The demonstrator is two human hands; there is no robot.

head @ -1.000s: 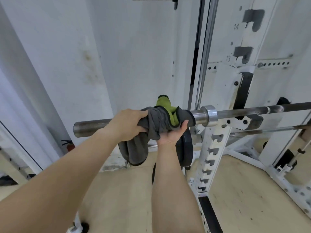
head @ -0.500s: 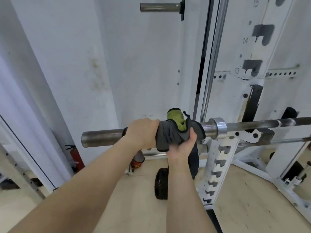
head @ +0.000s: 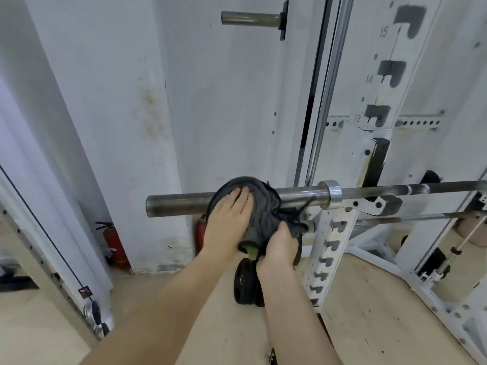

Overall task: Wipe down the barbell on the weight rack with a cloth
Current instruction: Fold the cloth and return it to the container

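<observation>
The barbell [head: 179, 205] lies level across the middle of the view, resting in a hook [head: 379, 204] on the white rack [head: 333, 234]. Its thick end sleeve is dull grey steel, darkened and a little smudged, and it ends in a flat round face on the left. A bright polished collar [head: 329, 197] closes the sleeve on the right. Past the collar the thinner shaft runs off to the right edge, dark with a few pale worn bands.

A dark grey cloth [head: 264, 210] is draped over the sleeve, between its free end and the collar. It is bunched and creased, it hangs below the bar in folds, and a small yellow-green patch shows at its lowest part.

The left hand [head: 228, 222] lies flat on the cloth on top of the bar. Its fingers [head: 237, 198] are straight and close together and press the fabric against the steel. The right hand [head: 279, 248] sits lower, just under the bar, and grips the hanging bunch of cloth. Its thumb is against the fabric, and the rest of its fingers are hidden behind the folds.

The rack's upright has notched slots along its lower part and cut-outs marked 13, 14 and 15 higher up. Beside it a shiny rod [head: 329, 88] slants upward. A short steel peg [head: 250, 19] sticks out near the top. A black weight plate [head: 243, 283] stands on the pale floor [head: 369, 299] under the hands. Two red fire extinguishers [head: 113, 243] stand against the stained white wall [head: 150, 101].
</observation>
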